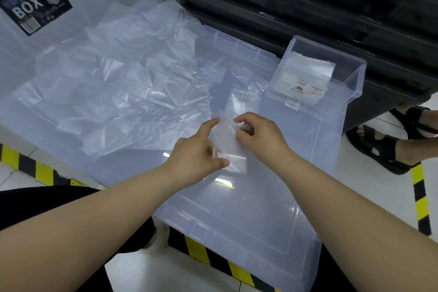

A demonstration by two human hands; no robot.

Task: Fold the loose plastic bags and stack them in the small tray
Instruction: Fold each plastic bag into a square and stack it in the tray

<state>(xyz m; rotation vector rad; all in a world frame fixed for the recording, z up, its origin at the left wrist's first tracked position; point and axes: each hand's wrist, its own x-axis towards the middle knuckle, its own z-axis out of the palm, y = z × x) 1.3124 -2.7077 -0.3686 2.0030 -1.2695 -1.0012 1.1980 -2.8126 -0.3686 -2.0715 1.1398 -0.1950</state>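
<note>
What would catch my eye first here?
In the middle, the left hand and the right hand pinch a clear bag between them, above a big clear box. Behind them to the left spreads a pile of loose bags. At the far right stands the small tray, with folded bags inside.

My surface is a big clear plastic lid (272, 211) sitting on a white floor (355, 166), with yellow-black hazard tape (422, 201) poking out around it. There's a clear tub with a dark "BOX" label (35, 2) back left, a black slatted cabinet (308, 7) behind, and somebody's feet in black sandals (388, 147) off to the right.
</note>
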